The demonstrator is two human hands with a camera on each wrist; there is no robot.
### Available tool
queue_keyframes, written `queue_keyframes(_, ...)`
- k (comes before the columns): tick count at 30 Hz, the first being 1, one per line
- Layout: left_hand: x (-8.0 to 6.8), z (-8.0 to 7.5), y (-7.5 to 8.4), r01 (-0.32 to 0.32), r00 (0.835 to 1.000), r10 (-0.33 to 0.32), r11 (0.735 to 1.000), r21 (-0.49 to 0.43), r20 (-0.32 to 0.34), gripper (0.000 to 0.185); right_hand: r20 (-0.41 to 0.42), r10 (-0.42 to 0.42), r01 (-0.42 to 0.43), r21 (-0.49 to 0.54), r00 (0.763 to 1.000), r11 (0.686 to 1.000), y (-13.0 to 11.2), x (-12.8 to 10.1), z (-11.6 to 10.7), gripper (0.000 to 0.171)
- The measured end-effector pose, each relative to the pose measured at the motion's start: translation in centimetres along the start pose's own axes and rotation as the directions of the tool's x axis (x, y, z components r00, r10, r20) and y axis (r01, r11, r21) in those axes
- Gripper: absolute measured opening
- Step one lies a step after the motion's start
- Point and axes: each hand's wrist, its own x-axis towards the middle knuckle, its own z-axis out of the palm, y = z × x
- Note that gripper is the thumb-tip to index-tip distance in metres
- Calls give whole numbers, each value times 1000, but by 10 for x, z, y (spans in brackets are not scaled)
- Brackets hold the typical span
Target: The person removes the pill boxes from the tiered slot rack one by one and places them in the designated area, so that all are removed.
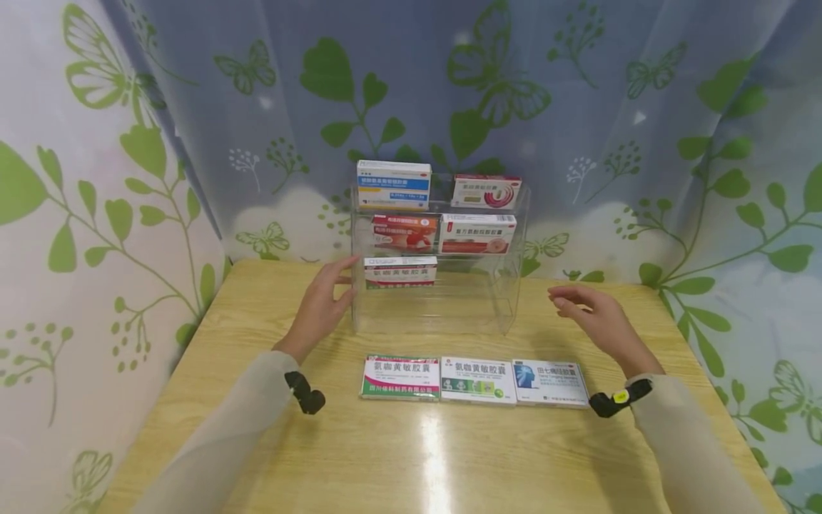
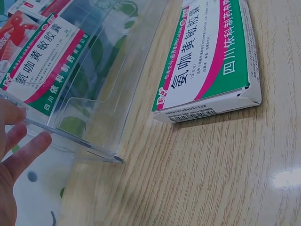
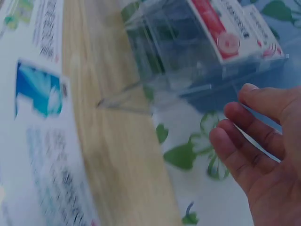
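Observation:
A clear tiered display rack (image 1: 433, 314) stands on the table with several medicine boxes on its steps. My left hand (image 1: 324, 307) touches the rack's left side with its fingers, as the left wrist view also shows (image 2: 21, 146). To the right of the rack, my right hand (image 1: 594, 318) hovers apart from it, fingers loosely bent and holding nothing. On the rack's lower step leans a green and magenta capsule box (image 1: 400, 273). In front lie a similar green and magenta box (image 1: 401, 378), a white and green box (image 1: 477, 380) and a blue and white box (image 1: 550, 383), side by side.
Higher on the rack are a blue and white box (image 1: 394, 187), a red and white box (image 1: 486, 193), an orange-red box (image 1: 404, 234) and a white box with a red band (image 1: 478, 234). Patterned curtains (image 1: 411, 86) enclose the wooden table (image 1: 359, 457) at back and sides.

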Motion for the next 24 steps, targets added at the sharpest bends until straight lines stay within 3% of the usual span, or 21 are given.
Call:
queue_keyframes(5,0,1,1,3,1000,-3,1000,-1,2,62,2,-36,36,50,999,998,-35,25,11,46)
queue_keyframes(14,-2,0,1,-2,1000,2,1000,0,-9,63,49,-215,210,96,975,973,-90,69,54,39)
queue_keyframes(24,-2,0,1,-24,1000,24,1000,5,-19,64,115,-309,298,103,944,949,-126,98,89,42)
